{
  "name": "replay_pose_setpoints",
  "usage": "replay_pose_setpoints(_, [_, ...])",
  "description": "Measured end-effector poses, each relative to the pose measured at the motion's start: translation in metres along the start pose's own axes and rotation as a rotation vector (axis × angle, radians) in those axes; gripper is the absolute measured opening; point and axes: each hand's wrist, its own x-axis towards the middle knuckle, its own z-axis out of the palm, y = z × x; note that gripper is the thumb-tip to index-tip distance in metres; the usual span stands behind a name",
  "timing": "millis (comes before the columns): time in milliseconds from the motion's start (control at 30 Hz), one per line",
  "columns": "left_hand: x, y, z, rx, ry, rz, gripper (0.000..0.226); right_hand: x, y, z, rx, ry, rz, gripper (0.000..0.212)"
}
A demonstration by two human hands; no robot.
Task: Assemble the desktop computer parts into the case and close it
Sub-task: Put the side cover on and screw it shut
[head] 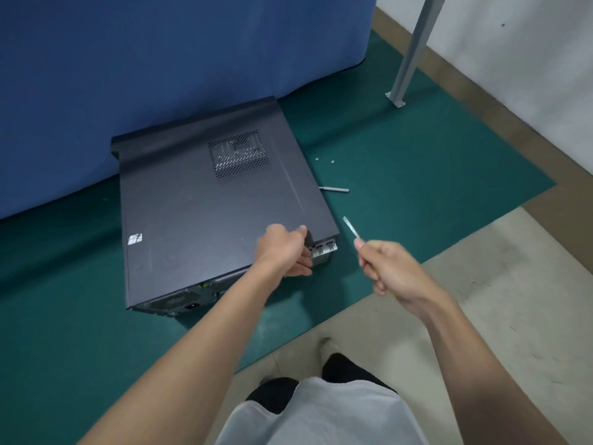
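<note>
Head view is showing a dark grey desktop computer case (208,213) lying flat on a green mat (417,175), with its side panel (179,200) facing up. The left hand (285,252) is gripping the case at its near right corner: the thumb is pressing on top of the panel while the other fingers are curling round the rear edge below it. A bare metal slot bracket (324,250) is sticking out just to the right of those fingers. The right hand (388,268) is hanging in the air well to the right of the left fingers, its fingers clamping round the yellowish handle of a screwdriver (351,228). The shaft is pointing up and left from the fingertips, its tip near the case corner but apart from it. Beyond that tip, a short metal rod (335,189) is lying on the mat just beside the case's right edge, and farther off two small screws (316,159) are lying near each other. A perforated vent grille (239,155) is sitting well beyond the left thumb, and a white sticker (134,239) far to its left. A blue cloth (160,59) is hanging behind the case.
</note>
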Motion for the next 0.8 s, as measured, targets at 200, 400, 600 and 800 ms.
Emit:
replay_pose_setpoints(200, [0.027,0.027,-0.006,0.618,0.451,0.494,0.036,0.062,-0.034,-0.018,-0.079,0.204,-0.081,0.036])
replay_pose_setpoints(400, [0.088,0.054,0.005,0.792,0.534,0.576,0.049,0.180,-0.037,-0.033,-0.355,0.252,-0.054,0.020])
replay_pose_setpoints(600, [0.132,0.077,0.009,0.796,0.680,0.453,0.057,0.277,-0.033,-0.049,-0.643,0.247,-0.014,0.012])
replay_pose_setpoints(800, [0.135,0.075,0.010,0.772,0.730,0.432,0.057,0.329,-0.036,-0.047,-0.839,0.290,-0.070,0.024])
